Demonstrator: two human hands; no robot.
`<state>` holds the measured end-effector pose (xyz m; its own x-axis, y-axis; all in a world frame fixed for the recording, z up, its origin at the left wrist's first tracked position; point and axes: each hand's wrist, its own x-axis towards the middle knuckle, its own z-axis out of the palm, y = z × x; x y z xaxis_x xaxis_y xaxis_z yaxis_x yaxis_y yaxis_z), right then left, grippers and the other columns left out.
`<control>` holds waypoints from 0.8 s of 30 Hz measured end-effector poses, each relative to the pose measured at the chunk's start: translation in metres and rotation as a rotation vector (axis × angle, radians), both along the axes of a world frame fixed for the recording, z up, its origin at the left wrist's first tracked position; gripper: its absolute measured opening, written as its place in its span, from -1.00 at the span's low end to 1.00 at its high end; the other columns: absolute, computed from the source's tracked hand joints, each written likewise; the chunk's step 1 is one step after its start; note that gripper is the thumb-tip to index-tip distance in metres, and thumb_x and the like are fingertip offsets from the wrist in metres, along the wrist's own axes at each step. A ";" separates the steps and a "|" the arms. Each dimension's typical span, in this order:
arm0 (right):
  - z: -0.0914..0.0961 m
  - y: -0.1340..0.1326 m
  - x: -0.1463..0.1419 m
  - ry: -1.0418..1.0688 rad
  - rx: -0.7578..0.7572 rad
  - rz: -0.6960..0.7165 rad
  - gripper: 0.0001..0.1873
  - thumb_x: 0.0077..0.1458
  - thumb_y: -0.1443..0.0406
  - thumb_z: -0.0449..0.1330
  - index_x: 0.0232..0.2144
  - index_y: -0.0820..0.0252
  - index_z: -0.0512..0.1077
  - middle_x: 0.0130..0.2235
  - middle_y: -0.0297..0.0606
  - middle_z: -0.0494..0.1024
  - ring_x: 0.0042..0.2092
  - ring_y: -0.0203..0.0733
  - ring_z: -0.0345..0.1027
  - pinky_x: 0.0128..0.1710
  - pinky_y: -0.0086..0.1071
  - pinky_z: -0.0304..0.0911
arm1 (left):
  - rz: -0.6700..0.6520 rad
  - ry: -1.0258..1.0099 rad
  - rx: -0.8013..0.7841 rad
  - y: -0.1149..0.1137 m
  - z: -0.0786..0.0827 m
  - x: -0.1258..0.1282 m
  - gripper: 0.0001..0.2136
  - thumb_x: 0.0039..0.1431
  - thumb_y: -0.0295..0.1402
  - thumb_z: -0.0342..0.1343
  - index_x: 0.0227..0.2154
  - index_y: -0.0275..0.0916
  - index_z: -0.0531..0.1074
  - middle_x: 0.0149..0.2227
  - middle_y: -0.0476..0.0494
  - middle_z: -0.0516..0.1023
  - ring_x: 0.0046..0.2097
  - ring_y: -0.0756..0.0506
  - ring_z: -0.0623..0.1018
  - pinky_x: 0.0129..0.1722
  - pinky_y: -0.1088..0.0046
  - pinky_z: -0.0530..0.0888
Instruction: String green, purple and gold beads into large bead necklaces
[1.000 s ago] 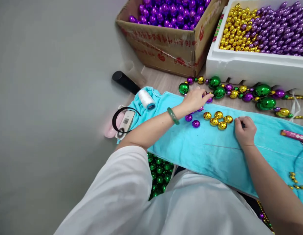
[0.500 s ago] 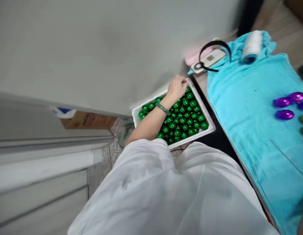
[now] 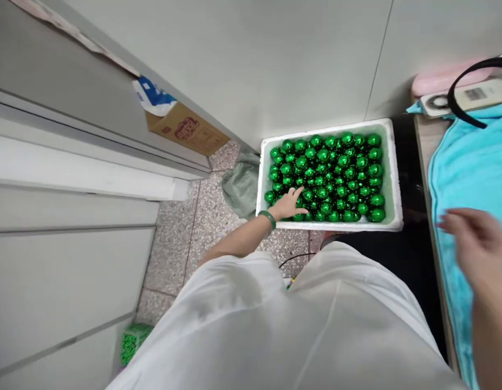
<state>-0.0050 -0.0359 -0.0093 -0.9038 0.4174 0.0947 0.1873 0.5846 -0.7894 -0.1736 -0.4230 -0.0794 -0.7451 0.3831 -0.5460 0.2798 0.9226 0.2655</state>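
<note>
A white foam box [image 3: 395, 173] filled with shiny green ball ornaments [image 3: 323, 156] stands in front of me. My left hand [image 3: 288, 206], with a green bangle on its wrist, reaches over the near-left side of the box. Its fingers are spread and lie on or just above the balls, with nothing visible in them. At the right, my right hand [image 3: 478, 238] is above the turquoise towel [image 3: 474, 157]. Motion smears it; the fingers look bent, and whether they hold anything cannot be made out.
A black headband [image 3: 454, 103], a pale flat device [image 3: 474, 96] and a pink case [image 3: 433, 84] lie at the towel's far end. A cardboard box [image 3: 189, 130] stands by the wall. A greyish-green bag [image 3: 240, 187] lies on the speckled floor left of the foam box.
My view has turned right and come nearer the foam box. My left hand has moved from the box's far edge to its near-left side, fingers spreading. My right hand has come into view.
</note>
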 end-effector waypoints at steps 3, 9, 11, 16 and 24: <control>-0.038 -0.054 -0.054 -0.254 -0.059 0.234 -0.66 0.09 0.08 0.18 -0.14 0.10 0.48 -0.27 -0.14 0.56 -0.37 -0.06 0.45 -0.36 -0.19 0.34 | -0.013 0.009 -0.061 0.006 -0.021 0.008 -0.11 0.02 0.08 0.14 0.32 -0.15 -0.11 0.23 -0.41 0.11 0.11 -0.36 0.37 0.07 0.21 0.31; -0.118 -0.147 -0.115 -0.539 -0.030 0.475 -0.22 0.10 0.08 0.16 0.30 0.16 0.05 0.19 0.14 0.24 -0.04 0.18 0.40 -0.11 -0.05 0.30 | -0.044 -0.009 -0.031 0.032 -0.059 -0.003 -0.23 0.10 -0.01 0.11 0.32 -0.06 -0.05 0.20 -0.33 0.20 0.11 -0.35 0.37 0.03 0.24 0.35; -0.130 -0.158 -0.118 -0.621 -0.077 0.485 -0.11 0.07 0.05 0.20 0.34 0.10 -0.05 0.24 0.13 0.14 0.02 0.21 0.37 -0.05 -0.02 0.28 | -0.018 -0.026 0.036 0.038 -0.070 -0.005 -0.26 0.11 -0.07 0.13 0.31 -0.09 0.00 0.14 -0.32 0.29 0.10 -0.32 0.39 0.05 0.24 0.35; -0.145 -0.163 -0.121 -0.801 -0.416 0.280 0.17 -0.12 0.07 0.35 0.37 0.05 -0.24 0.29 0.07 0.06 0.12 0.14 0.28 0.02 -0.03 0.29 | 0.319 -0.204 0.368 0.042 -0.086 -0.013 -0.30 -0.01 -0.13 0.26 0.20 -0.18 0.20 0.14 -0.27 0.34 0.12 -0.27 0.39 0.12 0.22 0.33; -0.145 -0.165 -0.124 -0.657 -1.254 -0.227 -0.16 0.02 0.03 0.23 0.27 -0.31 -0.07 0.23 -0.28 0.25 -0.09 -0.10 0.43 -0.28 -0.13 0.45 | 0.988 -1.074 0.915 0.060 -0.078 -0.001 -0.44 -0.02 -0.04 0.24 0.05 -0.02 0.24 -0.06 -0.12 0.47 -0.27 -0.10 0.56 -0.28 0.18 0.55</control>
<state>-0.1291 -0.2010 -0.1544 -0.5421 0.0497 -0.8389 0.7073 -0.5120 -0.4874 -0.1742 -0.3627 -0.1574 -0.3474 0.4866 -0.8015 -0.8970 0.0766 0.4354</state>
